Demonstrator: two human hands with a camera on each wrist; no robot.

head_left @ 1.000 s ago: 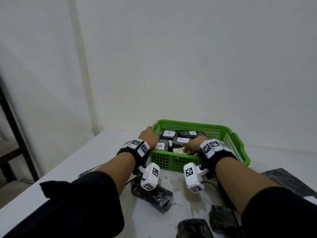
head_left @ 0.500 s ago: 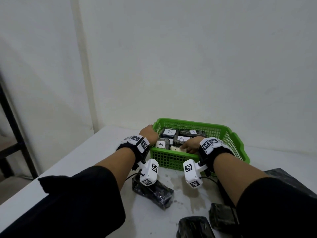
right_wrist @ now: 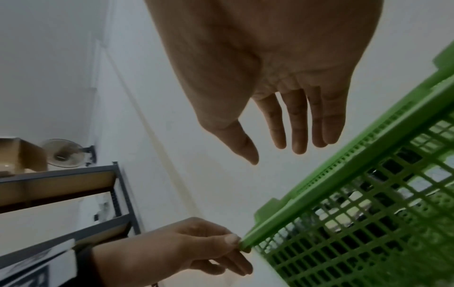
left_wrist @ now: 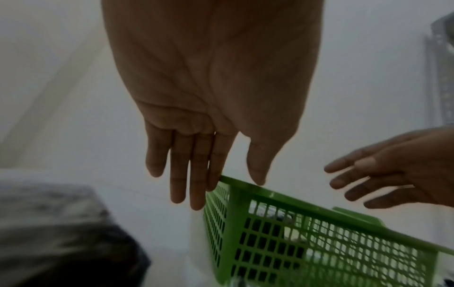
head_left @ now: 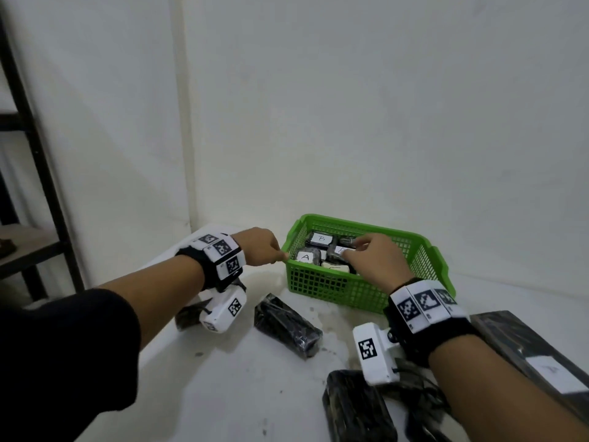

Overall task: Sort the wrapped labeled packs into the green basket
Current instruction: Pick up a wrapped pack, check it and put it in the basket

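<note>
Green basket (head_left: pixel 366 293) corner touches left hand (head_left: pixel 259 247) — right hand (head_left: pixel 376 263) hovers open above.

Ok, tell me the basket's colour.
Bright green basket, with grid-perforated walls; clearest in the head view.

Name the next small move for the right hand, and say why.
Probably draw the right hand back to the pack lying on the table before the basket. That hand is open and holds nothing above the basket; the left hand touches the rim, and packs still lie outside.
</note>
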